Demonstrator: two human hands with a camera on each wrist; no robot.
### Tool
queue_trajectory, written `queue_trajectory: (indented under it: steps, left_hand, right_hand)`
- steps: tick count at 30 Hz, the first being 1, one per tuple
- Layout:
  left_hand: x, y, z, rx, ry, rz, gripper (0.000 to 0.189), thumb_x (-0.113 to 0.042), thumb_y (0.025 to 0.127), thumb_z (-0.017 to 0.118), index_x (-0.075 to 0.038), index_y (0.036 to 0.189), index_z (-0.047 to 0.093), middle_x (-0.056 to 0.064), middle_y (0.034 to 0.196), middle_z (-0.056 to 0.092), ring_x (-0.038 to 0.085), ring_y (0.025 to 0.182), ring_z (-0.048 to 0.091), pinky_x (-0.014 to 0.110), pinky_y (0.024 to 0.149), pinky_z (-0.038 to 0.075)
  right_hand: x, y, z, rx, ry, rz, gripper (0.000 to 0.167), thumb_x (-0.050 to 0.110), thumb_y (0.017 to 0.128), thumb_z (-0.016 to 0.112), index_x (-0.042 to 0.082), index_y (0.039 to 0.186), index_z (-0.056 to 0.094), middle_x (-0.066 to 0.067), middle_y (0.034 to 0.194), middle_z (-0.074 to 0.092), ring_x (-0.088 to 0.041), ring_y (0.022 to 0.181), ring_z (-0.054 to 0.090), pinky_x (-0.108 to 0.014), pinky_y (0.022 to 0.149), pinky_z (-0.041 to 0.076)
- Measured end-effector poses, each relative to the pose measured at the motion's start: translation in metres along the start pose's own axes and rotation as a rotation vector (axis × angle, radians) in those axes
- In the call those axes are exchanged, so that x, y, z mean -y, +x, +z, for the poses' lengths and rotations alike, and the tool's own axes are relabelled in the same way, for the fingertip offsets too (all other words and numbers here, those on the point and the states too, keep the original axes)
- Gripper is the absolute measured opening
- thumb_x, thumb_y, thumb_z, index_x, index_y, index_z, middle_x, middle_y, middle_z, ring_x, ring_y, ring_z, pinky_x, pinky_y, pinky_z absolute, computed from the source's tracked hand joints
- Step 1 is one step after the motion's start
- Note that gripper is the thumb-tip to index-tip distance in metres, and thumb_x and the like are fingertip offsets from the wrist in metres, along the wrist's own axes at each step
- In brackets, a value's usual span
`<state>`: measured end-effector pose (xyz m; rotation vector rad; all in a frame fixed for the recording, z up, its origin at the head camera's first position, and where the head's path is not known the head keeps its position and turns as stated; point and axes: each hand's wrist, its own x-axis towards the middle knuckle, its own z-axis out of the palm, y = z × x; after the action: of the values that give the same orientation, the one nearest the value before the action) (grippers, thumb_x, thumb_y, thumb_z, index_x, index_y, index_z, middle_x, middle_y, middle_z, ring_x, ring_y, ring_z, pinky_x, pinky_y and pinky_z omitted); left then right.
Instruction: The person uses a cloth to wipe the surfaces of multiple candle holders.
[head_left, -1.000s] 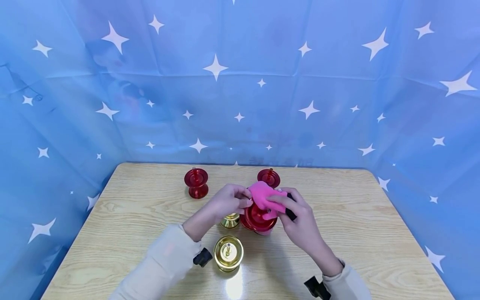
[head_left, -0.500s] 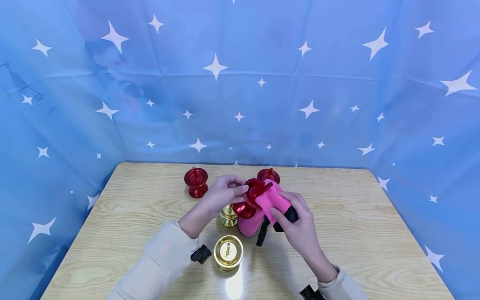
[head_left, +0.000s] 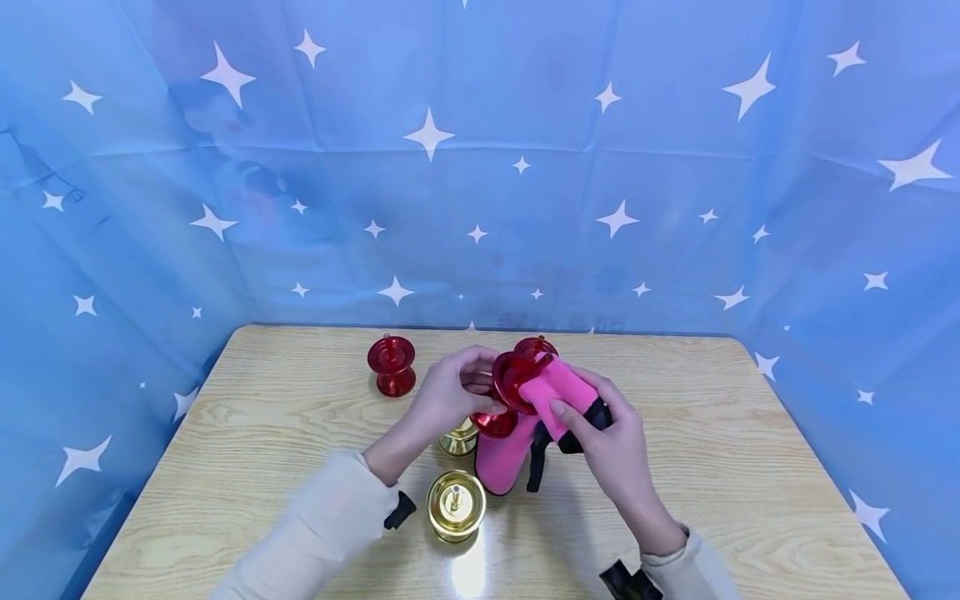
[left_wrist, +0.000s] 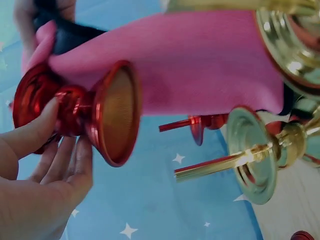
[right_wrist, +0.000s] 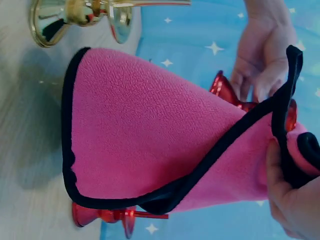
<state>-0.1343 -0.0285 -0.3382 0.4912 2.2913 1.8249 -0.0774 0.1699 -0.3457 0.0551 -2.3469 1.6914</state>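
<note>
In the head view my left hand [head_left: 450, 396] holds a shiny red metal candle holder [head_left: 508, 381], tilted, above the middle of the table. The left wrist view shows the thumb and fingers round the narrow waist of the red candle holder [left_wrist: 117, 120], its hollow base facing the camera. My right hand [head_left: 618, 442] pinches a pink cloth [head_left: 566, 387] with black edging. The folded part lies against the cup and its centre spike. The rest of the cloth [right_wrist: 140, 130] hangs down in the right wrist view, hiding part of the candle holder.
On the wooden table [head_left: 247, 467], a gold candle holder [head_left: 456, 508] stands in front and another gold candle holder [head_left: 459, 440] behind it, partly hidden. A red candle holder [head_left: 392, 362] stands back left; another red candle holder [head_left: 534, 346] stands behind the hands. A starry blue curtain [head_left: 480, 192] surrounds the table.
The red candle holder has been lifted and tipped, so its cup and spike show. The cloth has shifted from over the cup to its right side, its loose end hanging below.
</note>
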Motion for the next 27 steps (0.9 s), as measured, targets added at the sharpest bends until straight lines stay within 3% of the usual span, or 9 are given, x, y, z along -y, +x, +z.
queue_trajectory:
  steps: [4,9,13,17,20,24,27]
  left_hand:
    - [0.003,0.001,0.002,-0.022,-0.049,-0.029,0.041,0.004,0.069,0.076,0.0,0.107,0.06,0.013,0.098,0.066,0.021,0.088,0.064,0.026,0.077,0.053]
    - [0.003,0.003,0.003,0.018,-0.081,-0.101,0.028,-0.002,0.073,0.075,0.0,0.099,0.063,0.009,0.093,0.066,0.018,0.087,0.063,0.027,0.074,0.053]
    - [0.001,0.005,0.0,0.03,-0.131,-0.163,0.027,-0.005,0.078,0.071,0.002,0.102,0.062,0.009,0.096,0.065,0.016,0.087,0.061,0.027,0.074,0.053]
    - [-0.001,0.008,-0.005,0.007,-0.241,-0.205,0.028,-0.004,0.083,0.066,0.007,0.108,0.058,0.011,0.095,0.062,0.011,0.076,0.059,0.023,0.068,0.052]
    - [-0.003,0.011,-0.008,-0.015,-0.336,-0.239,0.028,-0.002,0.085,0.063,0.01,0.109,0.055,0.011,0.092,0.06,0.01,0.071,0.058,0.022,0.066,0.053]
    - [-0.007,0.013,-0.007,-0.012,-0.43,-0.28,0.025,-0.002,0.085,0.062,0.009,0.107,0.054,0.011,0.093,0.061,0.013,0.078,0.061,0.031,0.073,0.055]
    - [-0.008,0.012,-0.003,0.02,-0.453,-0.291,0.023,-0.001,0.086,0.061,0.008,0.106,0.053,0.011,0.094,0.062,0.014,0.081,0.062,0.033,0.075,0.054]
  right_hand:
    - [0.006,0.004,-0.002,0.006,0.01,0.013,0.041,0.021,0.082,0.07,0.017,0.121,0.058,-0.002,0.11,0.057,-0.015,0.085,0.059,-0.025,0.066,0.054]
    - [0.01,0.01,-0.009,0.015,0.024,0.024,0.04,0.022,0.083,0.068,0.013,0.121,0.057,-0.006,0.108,0.057,-0.015,0.083,0.059,-0.026,0.065,0.054]
    - [0.012,0.013,-0.018,-0.018,0.021,0.034,0.04,0.019,0.084,0.068,0.01,0.121,0.057,-0.005,0.109,0.056,-0.014,0.086,0.058,-0.023,0.066,0.054]
    - [0.013,0.011,-0.028,-0.062,0.011,0.018,0.039,0.014,0.083,0.068,0.008,0.12,0.058,-0.002,0.105,0.056,-0.014,0.085,0.057,-0.021,0.065,0.053]
    - [0.01,0.009,-0.031,-0.036,0.0,-0.056,0.036,0.008,0.081,0.069,0.007,0.116,0.06,-0.001,0.105,0.058,-0.015,0.085,0.056,-0.021,0.064,0.053]
    - [0.002,0.008,-0.025,0.049,0.007,-0.2,0.034,-0.002,0.078,0.069,0.004,0.111,0.063,-0.003,0.109,0.059,-0.016,0.088,0.056,-0.023,0.065,0.053]
    - [-0.003,0.008,-0.018,0.098,0.031,-0.225,0.035,-0.004,0.078,0.068,0.004,0.112,0.063,-0.004,0.112,0.058,-0.016,0.09,0.056,-0.024,0.065,0.053]
